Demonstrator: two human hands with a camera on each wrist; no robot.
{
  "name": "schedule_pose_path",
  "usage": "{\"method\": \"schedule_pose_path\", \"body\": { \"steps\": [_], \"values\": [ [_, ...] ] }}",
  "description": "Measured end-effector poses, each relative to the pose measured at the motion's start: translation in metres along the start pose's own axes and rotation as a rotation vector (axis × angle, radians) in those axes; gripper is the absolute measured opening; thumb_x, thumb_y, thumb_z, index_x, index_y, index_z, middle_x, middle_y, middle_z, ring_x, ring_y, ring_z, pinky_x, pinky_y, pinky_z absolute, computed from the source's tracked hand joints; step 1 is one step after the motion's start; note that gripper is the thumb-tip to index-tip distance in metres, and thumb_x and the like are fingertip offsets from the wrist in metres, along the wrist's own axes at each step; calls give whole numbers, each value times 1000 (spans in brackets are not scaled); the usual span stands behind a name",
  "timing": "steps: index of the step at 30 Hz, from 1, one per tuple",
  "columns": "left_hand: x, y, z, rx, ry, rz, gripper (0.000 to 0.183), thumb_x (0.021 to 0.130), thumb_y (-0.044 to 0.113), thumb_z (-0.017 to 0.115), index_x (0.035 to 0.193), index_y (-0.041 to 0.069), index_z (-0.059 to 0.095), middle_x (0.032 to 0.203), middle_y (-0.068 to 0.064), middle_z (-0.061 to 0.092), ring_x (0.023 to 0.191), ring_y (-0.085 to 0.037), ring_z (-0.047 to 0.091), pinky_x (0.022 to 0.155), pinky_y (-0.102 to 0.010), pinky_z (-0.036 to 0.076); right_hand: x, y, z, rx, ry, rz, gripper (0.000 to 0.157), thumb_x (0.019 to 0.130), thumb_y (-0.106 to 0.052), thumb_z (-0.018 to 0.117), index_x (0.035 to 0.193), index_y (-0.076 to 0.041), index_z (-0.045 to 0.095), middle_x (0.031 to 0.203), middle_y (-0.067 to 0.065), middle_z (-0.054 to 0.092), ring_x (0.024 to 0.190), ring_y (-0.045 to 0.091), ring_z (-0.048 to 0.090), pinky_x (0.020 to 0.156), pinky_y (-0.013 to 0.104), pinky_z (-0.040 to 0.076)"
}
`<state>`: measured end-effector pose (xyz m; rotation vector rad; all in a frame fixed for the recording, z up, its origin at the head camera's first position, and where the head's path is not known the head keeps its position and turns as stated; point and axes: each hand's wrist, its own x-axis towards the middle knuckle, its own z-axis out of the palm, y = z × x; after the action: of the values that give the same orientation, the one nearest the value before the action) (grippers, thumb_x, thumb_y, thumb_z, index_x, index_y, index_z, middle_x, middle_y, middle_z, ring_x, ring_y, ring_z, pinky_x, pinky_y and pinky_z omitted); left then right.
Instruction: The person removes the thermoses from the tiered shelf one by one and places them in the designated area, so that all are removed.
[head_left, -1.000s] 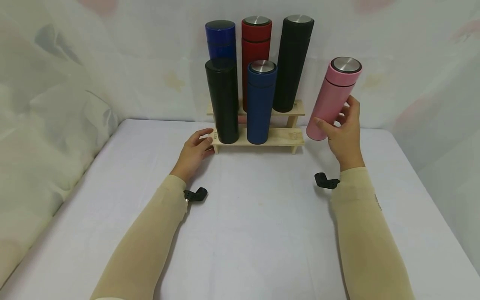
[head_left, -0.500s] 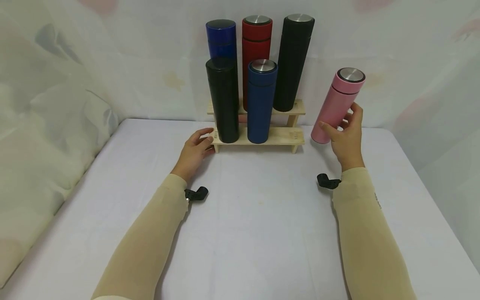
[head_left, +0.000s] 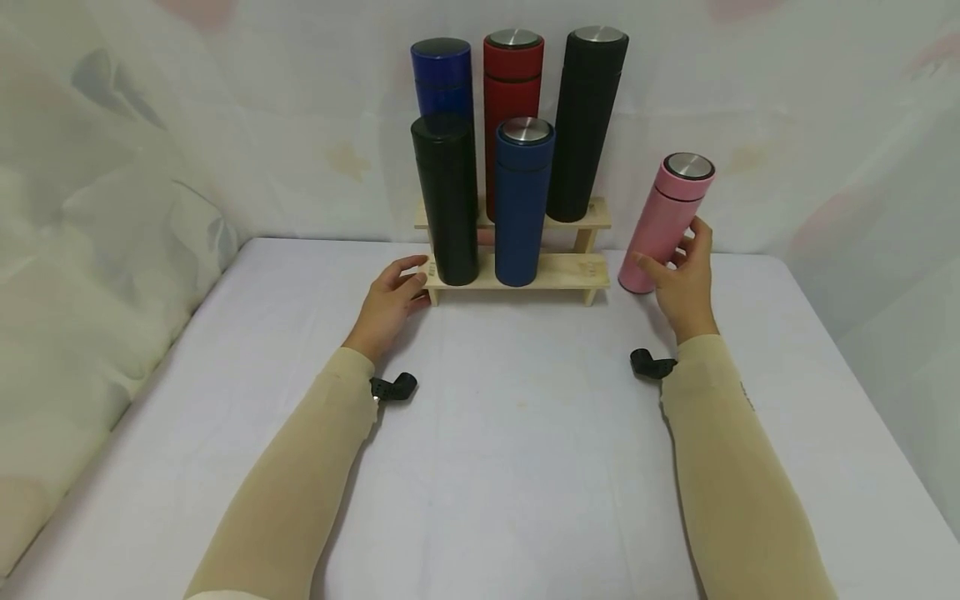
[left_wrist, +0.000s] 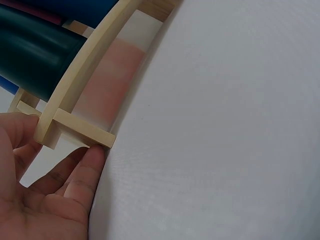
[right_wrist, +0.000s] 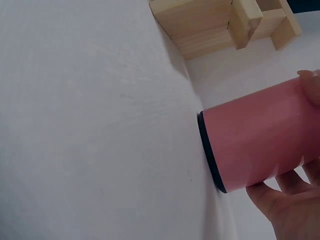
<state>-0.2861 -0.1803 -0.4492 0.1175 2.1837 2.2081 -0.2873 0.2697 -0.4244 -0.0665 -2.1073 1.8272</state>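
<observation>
Upright or slightly tilted near the white table, a pink thermos (head_left: 670, 208) with a steel lid top is gripped by my right hand (head_left: 684, 283), right of a two-tier wooden rack (head_left: 570, 271). Its dark base rim comes right at the cloth in the right wrist view. My left hand (head_left: 384, 304) holds the rack's left end, fingertips at the shelf edge and the leg (left_wrist: 82, 128) in the left wrist view. On the lower tier stand a black thermos (head_left: 447, 204) and a blue thermos (head_left: 522, 208).
Behind them, the upper tier carries a shiny blue thermos (head_left: 442, 79), a red thermos (head_left: 513, 83) and a second black thermos (head_left: 588, 125). A white cloth covers the table (head_left: 517, 433). Patterned fabric (head_left: 315, 117) hangs at the back and sides.
My right hand has lowered the pink thermos toward the table, swinging it slightly right, then back left. My left hand stays at the rack's left end.
</observation>
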Motion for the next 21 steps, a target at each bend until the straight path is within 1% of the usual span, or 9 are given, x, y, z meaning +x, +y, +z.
{"method": "schedule_pose_path", "body": {
  "steps": [4, 8, 17, 21],
  "values": [
    [0, 1, 1, 6, 6, -3, 43, 115, 20, 61, 157, 11, 56, 150, -20, 56, 131, -32, 61, 111, -43, 53, 0, 4, -4, -2, -24, 66, 91, 101, -17, 81, 167, -40, 22, 154, 11, 45, 138, 26, 51, 115, 40, 43],
    [-2, 2, 1, 8, 5, -3, 44, 115, 19, 61, 158, 9, 55, 150, -20, 56, 131, -33, 61, 111, -43, 53, -1, 6, -6, -22, -57, 92, 94, 102, -23, 81, 169, -40, 17, 157, 13, 41, 141, 26, 48, 118, 42, 41],
    [-2, 1, 1, 6, -1, -6, 44, 115, 18, 60, 158, 8, 55, 150, -21, 55, 130, -34, 61, 111, -42, 54, -3, 2, -6, -82, -70, 126, 93, 103, -30, 81, 169, -40, 16, 159, 15, 40, 141, 28, 48, 118, 45, 41],
    [-2, 2, 1, -4, 2, -6, 44, 115, 18, 61, 157, 8, 55, 150, -22, 55, 130, -34, 61, 111, -44, 53, -3, -2, -8, -110, -57, 129, 93, 101, -32, 82, 169, -38, 18, 155, 14, 43, 134, 27, 51, 111, 42, 45]
  ]
}}
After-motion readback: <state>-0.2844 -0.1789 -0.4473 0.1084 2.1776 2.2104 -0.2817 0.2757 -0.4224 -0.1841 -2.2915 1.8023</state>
